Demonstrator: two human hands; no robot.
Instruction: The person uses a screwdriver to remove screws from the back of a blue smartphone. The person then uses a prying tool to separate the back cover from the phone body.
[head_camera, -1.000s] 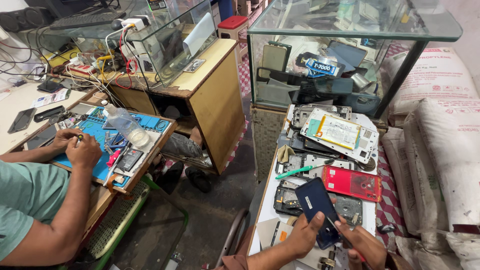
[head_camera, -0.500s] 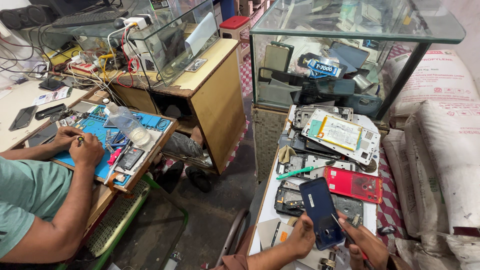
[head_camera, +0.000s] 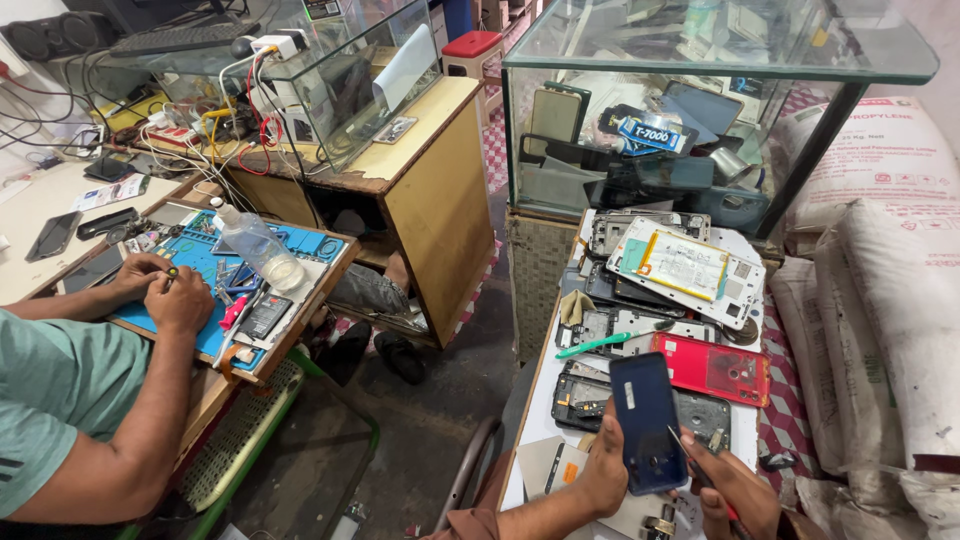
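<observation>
12 o'clock: red back cover, green toothbrush, stacked phone frames block reach; glass case behind.
3 o'clock: white sacks close in.
9 o'clock: floor gap free btwn tables.

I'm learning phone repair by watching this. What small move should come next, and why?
Probably slide the thin tool in the right hand along the dark blue phone's right edge: the left hand holds the phone upright, and the tip seems to sit at that edge.
</observation>
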